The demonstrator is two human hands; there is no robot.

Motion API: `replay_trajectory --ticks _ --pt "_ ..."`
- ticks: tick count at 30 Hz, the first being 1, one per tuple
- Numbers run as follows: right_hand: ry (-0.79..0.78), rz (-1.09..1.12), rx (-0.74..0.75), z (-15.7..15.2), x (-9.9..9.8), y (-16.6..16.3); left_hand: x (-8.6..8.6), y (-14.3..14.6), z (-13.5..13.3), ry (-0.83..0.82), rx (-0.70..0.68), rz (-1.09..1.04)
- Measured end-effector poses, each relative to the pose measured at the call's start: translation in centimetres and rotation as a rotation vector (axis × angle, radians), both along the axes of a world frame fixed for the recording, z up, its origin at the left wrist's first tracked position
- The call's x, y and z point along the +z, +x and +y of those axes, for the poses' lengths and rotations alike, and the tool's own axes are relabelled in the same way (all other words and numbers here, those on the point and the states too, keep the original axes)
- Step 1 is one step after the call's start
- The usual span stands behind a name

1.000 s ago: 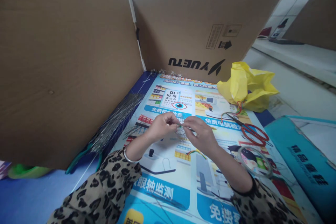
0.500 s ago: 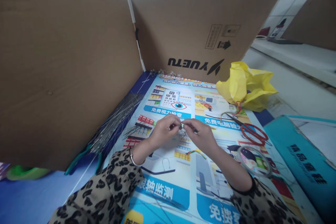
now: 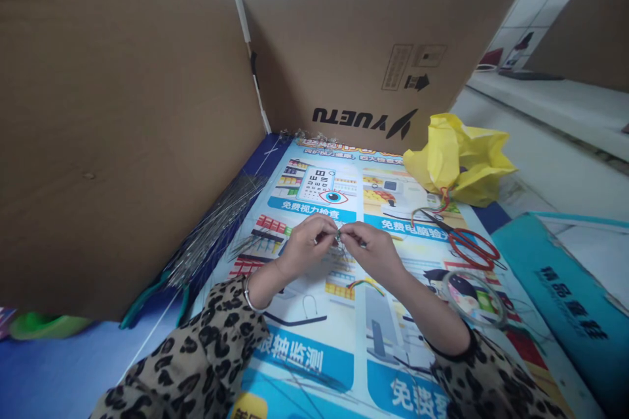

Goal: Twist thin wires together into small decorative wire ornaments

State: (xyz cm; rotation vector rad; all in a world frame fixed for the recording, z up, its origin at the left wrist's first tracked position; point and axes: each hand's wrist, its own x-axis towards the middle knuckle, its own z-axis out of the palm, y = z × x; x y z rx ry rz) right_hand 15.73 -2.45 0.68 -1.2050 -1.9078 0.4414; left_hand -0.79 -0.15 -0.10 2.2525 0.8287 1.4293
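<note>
Left hand (image 3: 307,245) and right hand (image 3: 373,252) close together, both pinching tiny dark piece (image 3: 338,236) between them. Red-handled scissors (image 3: 453,232) right of hands; thin wires (image 3: 209,236) left.

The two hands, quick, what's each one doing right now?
Left hand: closed, pinching a tiny thing, too small to name.
Right hand: closed, pinching at that same thing.

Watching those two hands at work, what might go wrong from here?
The small piece pinched between the left hand and right hand might slip and be hard to spot on the busy sheet. The left sleeve could snag the wires nearby. The scissors lie uncased to the right, so a careless reach might mean a nick.
</note>
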Motion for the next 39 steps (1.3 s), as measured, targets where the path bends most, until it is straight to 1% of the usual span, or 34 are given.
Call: replay_trajectory --ticks 5,8,11,14,17,20,23,26,31,37,39 --pt "0.089 0.014 0.005 -0.2 0.1 0.0 0.7 -0.6 0.4 -0.021 0.002 0.025" --pt "0.146 0.003 0.025 -0.1 0.1 0.1 1.2 -1.2 0.8 -0.051 0.052 0.041" --pt "0.242 0.001 0.03 -0.1 0.0 0.2 1.6 -1.7 1.2 -0.085 0.119 0.063" --pt "0.297 -0.011 0.028 0.0 -0.1 0.2 2.0 -2.1 1.4 -0.162 0.156 0.215" --pt "0.277 -0.01 0.001 -0.1 -0.1 0.2 2.7 -2.2 1.1 -0.224 0.158 0.478" --pt "0.214 -0.002 -0.054 -0.2 0.1 0.2 3.3 -2.2 0.7 -0.183 0.179 0.68" --pt "0.141 0.012 -0.092 -0.3 0.3 0.2 3.7 -2.0 0.3 -0.136 0.218 0.815" --pt "0.083 0.017 -0.104 -0.4 0.5 0.2 3.8 -1.9 0.1 -0.115 0.249 0.902" --pt "0.021 0.027 -0.109 -0.5 0.6 0.2 3.8 -1.9 -0.1 -0.142 0.247 0.941" --pt "-0.004 0.038 -0.104 -0.5 0.6 0.1 3.9 -2.2 0.1 -0.203 0.167 0.758" --pt "0.0 0.036 -0.1 -0.4 0.6 0.1 3.7 -2.0 0.3 -0.198 0.144 0.743"
